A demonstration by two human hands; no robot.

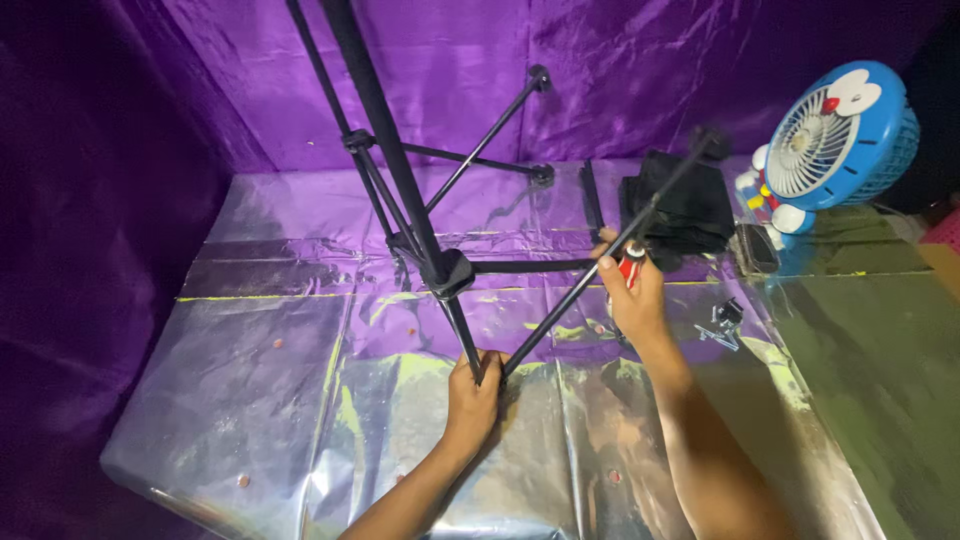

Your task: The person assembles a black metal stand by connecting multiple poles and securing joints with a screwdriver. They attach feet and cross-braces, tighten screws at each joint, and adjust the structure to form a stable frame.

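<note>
Black metal tripod stand [440, 262] lies tilted on the shiny foil sheet [300, 400]. Left hand [473, 392] clenches a leg's end; right hand [632, 290] grasps a red-handled tool [630, 268] against another leg. Seemingly a joint is being adjusted; this needs a steady hold.
</note>
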